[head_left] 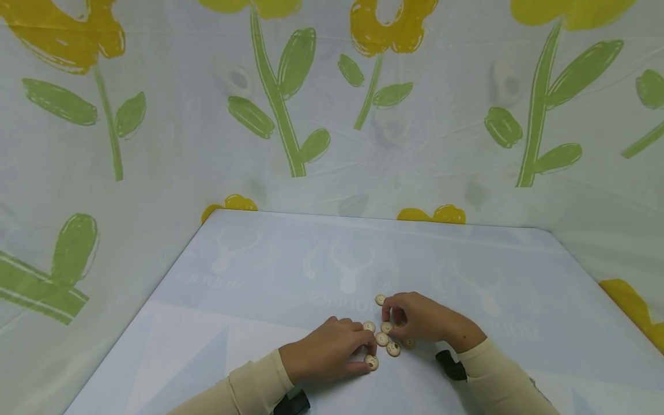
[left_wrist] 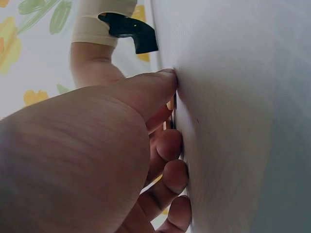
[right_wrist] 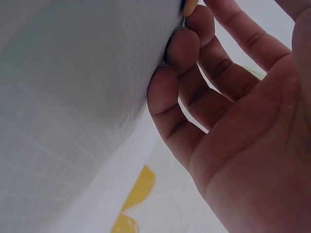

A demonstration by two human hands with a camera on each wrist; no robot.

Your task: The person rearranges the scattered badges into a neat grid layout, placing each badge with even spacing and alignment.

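Observation:
Several small round wooden discs with dark marks lie in a loose cluster on the table. My left hand [head_left: 332, 351] has its thumb and index fingertip at opposite edges of the nearest disc [head_left: 371, 362], pinching it against the tabletop. In the left wrist view, the fingertips [left_wrist: 175, 175] lie along the surface. Over the cluster's right side, my right hand [head_left: 427, 320] bends its index finger and thumb around another disc [head_left: 386, 328]. A bit of tan disc edge [right_wrist: 190, 6] shows beside the fingers in the right wrist view. Part of the cluster is hidden under this hand.
Between the hands lie a disc [head_left: 381, 339] and another with a dark spot [head_left: 393, 349]. One more disc [head_left: 380, 300] sits beyond the right fingertips. The pale patterned table [head_left: 249, 276] backs onto a hanging flower-print sheet [head_left: 197, 144].

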